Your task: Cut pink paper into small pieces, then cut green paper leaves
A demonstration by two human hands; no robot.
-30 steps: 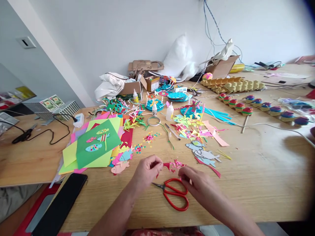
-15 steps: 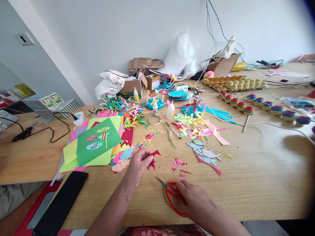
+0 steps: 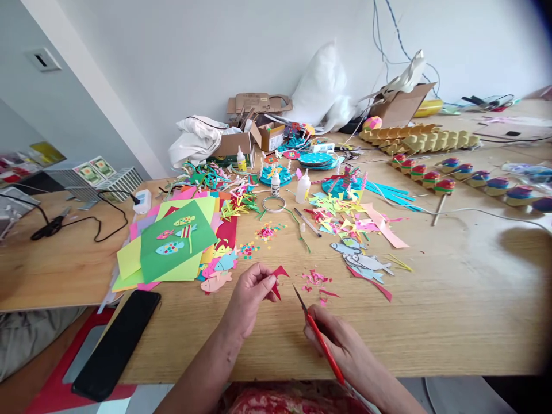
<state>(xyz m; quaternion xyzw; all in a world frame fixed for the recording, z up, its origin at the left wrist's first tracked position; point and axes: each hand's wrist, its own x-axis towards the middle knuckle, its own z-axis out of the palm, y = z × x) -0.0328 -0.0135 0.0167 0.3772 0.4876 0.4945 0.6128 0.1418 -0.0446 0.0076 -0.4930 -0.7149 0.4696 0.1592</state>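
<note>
Pinching a small piece of dark red paper (image 3: pixel 277 291), the fingers of my left hand (image 3: pixel 252 290) press thumb to forefinger with only the paper between, and two pointed ends jut out to their right. From this distance I judge the piece nearly weightless and thin, easy to crease or tear, so its middle is the place to grip, as here, leaving the points free.

Just right of them, and nearer the front edge of the worktop (image 3: pixel 431 328), the fingers of my right hand (image 3: pixel 338 333) curl around the scissors (image 3: pixel 318 333) at their red handles; I cannot tell how they sit in the loops. The scissors look turned edge-on, tip toward the paper but apart from it. I expect them to be stiff and clearly heavier than the paper, best held by the loops, away from the point.

Just beyond the right fingers, pink and red scraps (image 3: pixel 316 279) lie loose, with grey paper fish (image 3: pixel 368 263) farther out to the right. Near the left fingers, on their left, lie coloured fish cut-outs (image 3: pixel 216 282); past those is a green sheet (image 3: pixel 202 230) bearing four small decorated fish (image 3: pixel 170 248). Straight out from the left fingers, I see coloured dots (image 3: pixel 266 232), and well beyond, a glue bottle (image 3: pixel 303 188).
</note>
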